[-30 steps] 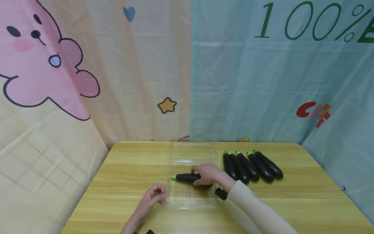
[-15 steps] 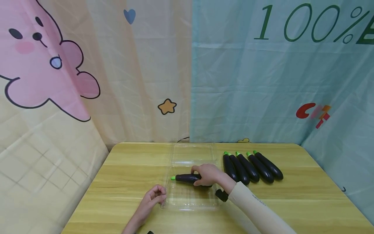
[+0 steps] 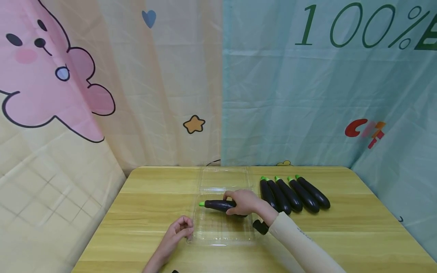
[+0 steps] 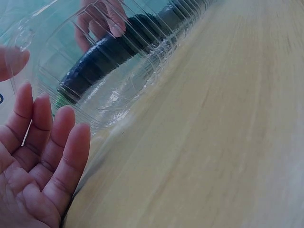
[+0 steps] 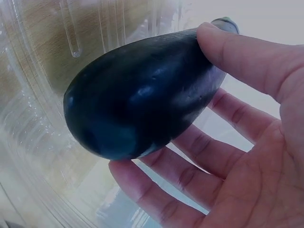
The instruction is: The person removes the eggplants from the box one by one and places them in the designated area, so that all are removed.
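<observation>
My right hand (image 3: 244,203) holds a dark purple eggplant (image 3: 218,205) over the base of a clear plastic clamshell container (image 3: 222,242). The eggplant lies crosswise, its green stem end pointing left. In the right wrist view, the thumb (image 5: 237,52) is on one side of the eggplant (image 5: 137,95) and the fingers are on the other. My left hand (image 3: 179,229) is at the container's left edge, thumb and fingers bent around the rim. From the left wrist, the eggplant (image 4: 104,57) shows through the container's ribbed wall (image 4: 156,57).
Several more eggplants (image 3: 290,195) lie side by side on the wooden table (image 3: 136,220), right of the container. The container's lid (image 3: 223,178) lies folded back toward the far edge. Printed curtains (image 3: 194,83) hang behind the table.
The stem end of the held eggplant has shifted slightly up and away from me. My left hand stays at the container's edge, and the other eggplants have not moved.
</observation>
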Action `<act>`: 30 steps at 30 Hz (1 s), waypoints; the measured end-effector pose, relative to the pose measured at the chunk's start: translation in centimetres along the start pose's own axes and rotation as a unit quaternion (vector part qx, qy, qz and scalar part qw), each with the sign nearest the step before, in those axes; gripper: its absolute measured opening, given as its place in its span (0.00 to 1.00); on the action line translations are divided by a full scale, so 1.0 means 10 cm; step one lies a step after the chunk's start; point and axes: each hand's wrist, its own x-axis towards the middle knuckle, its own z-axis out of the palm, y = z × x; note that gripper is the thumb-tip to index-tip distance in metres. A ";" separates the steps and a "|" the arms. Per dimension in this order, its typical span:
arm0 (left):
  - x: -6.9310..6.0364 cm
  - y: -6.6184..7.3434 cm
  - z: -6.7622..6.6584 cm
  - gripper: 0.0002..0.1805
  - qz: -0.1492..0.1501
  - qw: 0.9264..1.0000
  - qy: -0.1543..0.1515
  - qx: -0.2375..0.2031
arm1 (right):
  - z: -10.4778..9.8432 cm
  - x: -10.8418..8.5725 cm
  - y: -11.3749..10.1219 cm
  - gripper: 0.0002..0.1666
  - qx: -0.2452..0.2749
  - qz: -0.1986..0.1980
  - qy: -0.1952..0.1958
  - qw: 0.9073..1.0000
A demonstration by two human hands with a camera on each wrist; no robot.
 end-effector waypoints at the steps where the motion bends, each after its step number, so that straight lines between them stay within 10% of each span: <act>1: 0.00 0.00 0.00 0.14 0.001 1.000 0.000 -0.001 | -0.01 0.00 0.00 0.22 0.000 0.000 0.001 1.000; 30: 0.01 -0.01 0.00 0.14 -0.005 1.000 -0.002 -0.008 | -0.05 -0.07 0.04 0.24 0.035 -0.036 0.060 0.997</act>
